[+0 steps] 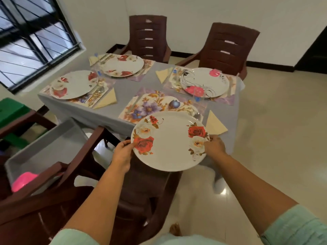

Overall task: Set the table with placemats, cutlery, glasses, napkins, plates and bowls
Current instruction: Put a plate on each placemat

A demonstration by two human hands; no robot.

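Beyond the left grip (122,152), two places on the surface (123,85) already carried rose plates. Both grips, left and right (215,146), pinched the rose plate (169,144) by opposite rims, held just short of the bare placemat (155,106). Farther right, a pink-flowered plate (205,82) was laid; no bowls showed, so those probably remained.

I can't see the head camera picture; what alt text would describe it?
Both hands, left hand and right hand, hold a rose-patterned plate over the one bare floral placemat on a grey-clothed table. Three other places already have plates, with yellow napkins beside them.
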